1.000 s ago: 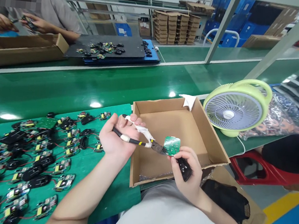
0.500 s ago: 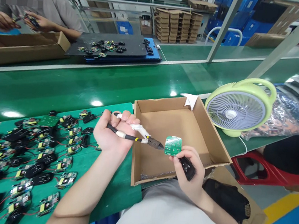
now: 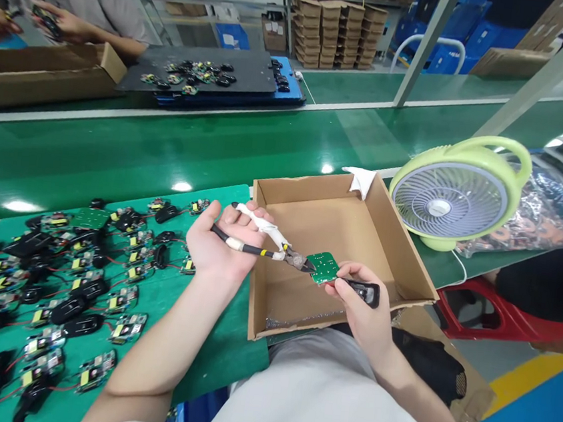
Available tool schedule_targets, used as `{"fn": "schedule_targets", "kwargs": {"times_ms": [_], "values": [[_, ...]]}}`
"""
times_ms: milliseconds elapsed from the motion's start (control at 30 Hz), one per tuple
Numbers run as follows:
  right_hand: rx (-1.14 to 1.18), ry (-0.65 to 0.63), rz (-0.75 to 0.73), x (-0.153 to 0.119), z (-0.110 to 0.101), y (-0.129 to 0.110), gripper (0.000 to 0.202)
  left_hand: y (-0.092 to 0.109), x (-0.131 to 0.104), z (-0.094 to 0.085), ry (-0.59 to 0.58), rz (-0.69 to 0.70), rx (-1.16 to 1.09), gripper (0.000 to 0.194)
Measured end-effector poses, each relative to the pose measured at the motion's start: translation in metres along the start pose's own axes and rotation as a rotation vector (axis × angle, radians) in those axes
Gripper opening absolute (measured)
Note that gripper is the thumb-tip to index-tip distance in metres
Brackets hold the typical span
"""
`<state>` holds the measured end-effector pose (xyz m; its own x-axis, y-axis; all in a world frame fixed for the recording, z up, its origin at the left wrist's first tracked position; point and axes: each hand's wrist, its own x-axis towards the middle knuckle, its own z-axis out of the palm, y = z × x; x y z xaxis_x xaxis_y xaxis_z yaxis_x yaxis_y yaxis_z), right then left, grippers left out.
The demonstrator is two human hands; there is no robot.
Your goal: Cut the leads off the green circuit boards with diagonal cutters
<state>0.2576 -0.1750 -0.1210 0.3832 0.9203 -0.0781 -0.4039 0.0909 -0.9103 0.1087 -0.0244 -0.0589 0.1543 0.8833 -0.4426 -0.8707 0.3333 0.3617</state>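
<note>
My left hand (image 3: pixel 225 242) is wrapped round the cutting pliers (image 3: pixel 277 251), which have one white-wrapped handle and one black handle. The plier tips touch or overlap the left edge of a green circuit board (image 3: pixel 323 268). Between its fingers my right hand (image 3: pixel 362 307) grips the board by its lower right edge, with a black plastic part (image 3: pixel 364 293) also in the hand. Both hands are over an open cardboard box (image 3: pixel 310 224). Many boards wired to black housings (image 3: pixel 83 324) lie on the green mat (image 3: pixel 209 364) at the left.
A light green fan (image 3: pixel 449 195) stands right of the box, near a plastic bag of copper-coloured parts (image 3: pixel 547 219). A red stool (image 3: pixel 477 309) is at the right. Across the green bench, a person (image 3: pixel 99 4) works behind another cardboard box (image 3: pixel 49 76).
The board has tilted flatter and the black part has turned sideways in my right hand. The pliers are slightly farther right, now at the board's edge, their white handle spread wider from the black one.
</note>
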Motion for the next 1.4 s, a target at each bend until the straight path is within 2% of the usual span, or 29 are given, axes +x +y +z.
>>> {"fn": "schedule_targets", "kwargs": {"times_ms": [367,667,767,900,1033,1400], "values": [[0.11,0.022,0.112,0.004,0.004,-0.009,0.018,0.007,0.004,0.002,0.073,0.056,0.001,0.031],[0.11,0.005,0.138,0.006,0.002,-0.011,0.019,0.01,-0.001,0.004,0.072,0.057,-0.011,0.031],[0.042,0.0,0.066,0.001,0.003,-0.007,0.014,0.009,-0.003,0.003,0.066,0.049,0.004,0.032],[-0.19,-0.017,-0.172,-0.007,0.007,-0.003,0.004,0.004,-0.003,0.002,0.06,0.052,0.035,0.032],[-0.353,-0.061,-0.357,-0.012,0.006,0.002,0.012,-0.001,-0.002,0.0,0.054,0.039,0.046,0.032],[-0.473,-0.1,-0.44,-0.013,0.002,0.006,0.016,0.0,-0.003,0.002,0.068,0.072,0.048,0.034]]}}
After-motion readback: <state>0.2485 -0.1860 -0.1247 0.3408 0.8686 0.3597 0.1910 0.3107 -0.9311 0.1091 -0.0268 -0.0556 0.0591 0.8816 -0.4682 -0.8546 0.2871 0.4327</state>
